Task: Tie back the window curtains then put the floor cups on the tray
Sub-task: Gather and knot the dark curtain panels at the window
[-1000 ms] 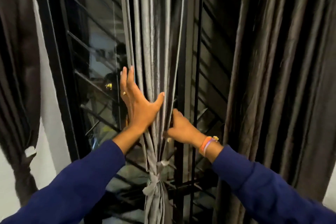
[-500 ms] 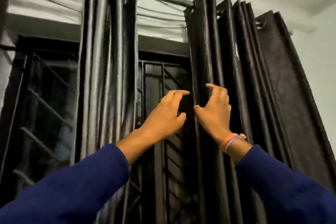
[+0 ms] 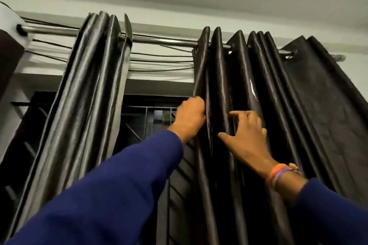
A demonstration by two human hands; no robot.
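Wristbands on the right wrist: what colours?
Orange and lilac wristbands, clearest in the head view.

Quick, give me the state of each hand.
Left hand: gripping the leading edge of the right curtain.
Right hand: open, fingers spread over the same curtain's folds.

support: curtain rod [image 3: 163,41] | carries: two dark curtains [image 3: 258,85] (bunched apart)
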